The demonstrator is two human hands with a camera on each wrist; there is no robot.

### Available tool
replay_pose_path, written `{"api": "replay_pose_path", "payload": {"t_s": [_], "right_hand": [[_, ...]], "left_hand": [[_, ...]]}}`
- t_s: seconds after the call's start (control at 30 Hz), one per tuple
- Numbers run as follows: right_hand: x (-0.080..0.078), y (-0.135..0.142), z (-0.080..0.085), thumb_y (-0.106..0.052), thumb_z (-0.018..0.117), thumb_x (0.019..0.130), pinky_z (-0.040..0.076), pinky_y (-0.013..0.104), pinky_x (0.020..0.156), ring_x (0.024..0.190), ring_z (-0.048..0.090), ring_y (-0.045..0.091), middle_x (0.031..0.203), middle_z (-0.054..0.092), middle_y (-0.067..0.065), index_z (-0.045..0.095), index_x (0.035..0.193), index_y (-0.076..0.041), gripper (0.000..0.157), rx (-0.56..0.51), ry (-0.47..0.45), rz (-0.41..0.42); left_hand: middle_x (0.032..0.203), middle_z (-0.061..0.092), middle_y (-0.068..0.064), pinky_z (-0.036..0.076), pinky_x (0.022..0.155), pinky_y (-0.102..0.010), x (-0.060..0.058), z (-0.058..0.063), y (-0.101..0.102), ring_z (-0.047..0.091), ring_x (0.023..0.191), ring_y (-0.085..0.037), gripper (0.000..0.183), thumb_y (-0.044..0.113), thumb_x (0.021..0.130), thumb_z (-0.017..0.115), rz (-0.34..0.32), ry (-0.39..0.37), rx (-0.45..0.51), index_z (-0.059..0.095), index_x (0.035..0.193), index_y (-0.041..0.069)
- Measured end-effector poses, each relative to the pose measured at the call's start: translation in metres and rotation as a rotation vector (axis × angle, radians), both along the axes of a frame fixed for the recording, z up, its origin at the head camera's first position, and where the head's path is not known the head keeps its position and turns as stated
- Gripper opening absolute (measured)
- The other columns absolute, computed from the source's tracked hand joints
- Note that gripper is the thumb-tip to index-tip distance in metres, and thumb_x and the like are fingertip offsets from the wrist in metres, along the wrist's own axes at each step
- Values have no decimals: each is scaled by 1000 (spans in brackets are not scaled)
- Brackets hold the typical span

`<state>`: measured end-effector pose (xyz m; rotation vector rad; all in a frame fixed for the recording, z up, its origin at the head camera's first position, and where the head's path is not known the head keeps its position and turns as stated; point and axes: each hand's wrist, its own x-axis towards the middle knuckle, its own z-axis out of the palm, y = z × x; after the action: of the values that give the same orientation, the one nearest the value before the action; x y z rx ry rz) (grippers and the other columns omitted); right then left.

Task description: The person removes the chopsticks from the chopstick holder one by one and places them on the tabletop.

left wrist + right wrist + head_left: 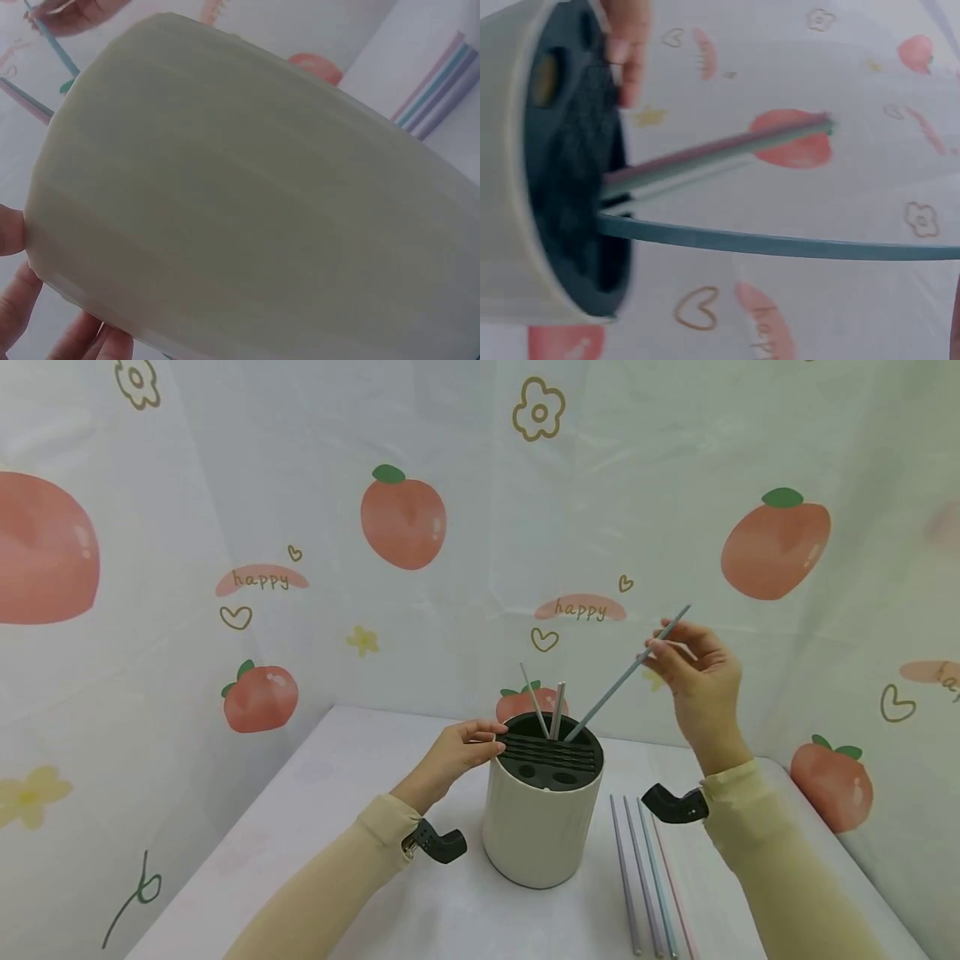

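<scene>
A cream cylindrical utensil holder [536,835] with a black slotted insert [551,756] stands upright on the table. My left hand [457,750] holds its rim at the left, fingertips on the top edge. In the left wrist view, the holder's pale wall [240,180] fills most of the picture, with the thumb and fingers at its rim. Up at the right, my right hand [701,681] pinches a blue chopstick [618,681] near its upper end. The chopstick slants down to the left, its lower end in the insert's large back opening. Several other chopsticks [720,150] lean out of that opening.
Several purple, blue and pink chopsticks [645,877] lie side by side on the white table [427,893], right of the holder. A pale cloth [465,635] printed with peaches hangs behind and along the sides. Black wrist cameras sit on both sleeves.
</scene>
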<state>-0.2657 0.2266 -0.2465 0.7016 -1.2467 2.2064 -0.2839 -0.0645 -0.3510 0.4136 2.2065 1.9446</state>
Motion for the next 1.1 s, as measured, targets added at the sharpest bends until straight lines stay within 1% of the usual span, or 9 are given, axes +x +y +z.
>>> {"api": "replay_pose_path", "payload": {"t_s": [0.2, 0.3, 0.4, 0.57, 0.77, 0.83, 0.9, 1.0, 1.1], "right_hand": [[5, 27, 25, 20, 64, 79, 60, 31, 66, 74, 66, 23, 89, 63, 16, 62, 105, 15, 27, -245, -6, -60], [7, 48, 20, 17, 67, 80, 60, 30, 65, 77, 65, 22, 91, 64, 13, 64, 106, 11, 27, -264, -93, -100], [7, 70, 4, 13, 68, 80, 60, 29, 66, 78, 66, 19, 92, 67, 9, 67, 105, 6, 25, -207, -220, -119], [3, 106, -44, 13, 63, 85, 60, 27, 68, 80, 68, 12, 90, 70, 2, 71, 98, -1, 21, -28, -398, -54], [2, 140, -112, 0, 59, 94, 58, 20, 71, 81, 66, 1, 87, 68, -12, 70, 93, -18, 22, 391, -650, -27], [2, 144, -131, -6, 60, 95, 57, 20, 72, 81, 64, -1, 87, 67, -15, 69, 103, -11, 13, 554, -732, -42], [2, 144, -148, -10, 59, 96, 57, 21, 73, 82, 63, -2, 88, 66, -16, 62, 116, 3, 25, 695, -797, -57], [5, 143, -169, -11, 59, 96, 59, 26, 75, 83, 64, 1, 93, 68, -9, 42, 129, 22, 49, 818, -865, -75], [7, 140, -185, -9, 59, 96, 59, 29, 76, 84, 66, 7, 97, 70, 1, 39, 129, 25, 52, 879, -900, -85]], "left_hand": [[128, 54, -16, 48, 102, -39, -1, -1, 1, 50, 122, -27, 32, 12, 90, 65, 3, 4, 0, 64, 122, 5], [127, 54, -16, 48, 102, -38, -1, -2, 1, 52, 120, -26, 32, 12, 90, 66, 11, 6, 5, 64, 121, 4], [125, 55, -16, 49, 101, -39, -1, -2, 2, 52, 118, -25, 32, 12, 90, 66, 16, 9, 6, 64, 120, 3], [125, 55, -15, 48, 101, -40, -2, -3, 2, 53, 119, -26, 31, 12, 89, 66, 19, 11, -3, 65, 120, 4], [126, 55, -15, 48, 102, -40, -2, -4, 2, 51, 120, -26, 32, 12, 90, 66, 9, 9, -4, 65, 121, 4], [127, 55, -16, 48, 102, -39, -3, -4, 1, 51, 120, -26, 33, 12, 90, 66, 5, 3, 8, 64, 121, 4], [127, 54, -17, 48, 102, -38, -3, -4, 1, 52, 120, -26, 33, 11, 90, 65, 0, 1, 16, 64, 122, 3], [129, 53, -17, 49, 101, -36, -3, -3, 1, 51, 121, -27, 33, 10, 90, 65, -9, -7, 30, 63, 123, 3], [129, 53, -17, 49, 101, -36, -2, -2, 1, 52, 122, -27, 33, 10, 91, 64, -13, -7, 25, 63, 123, 4]]}}
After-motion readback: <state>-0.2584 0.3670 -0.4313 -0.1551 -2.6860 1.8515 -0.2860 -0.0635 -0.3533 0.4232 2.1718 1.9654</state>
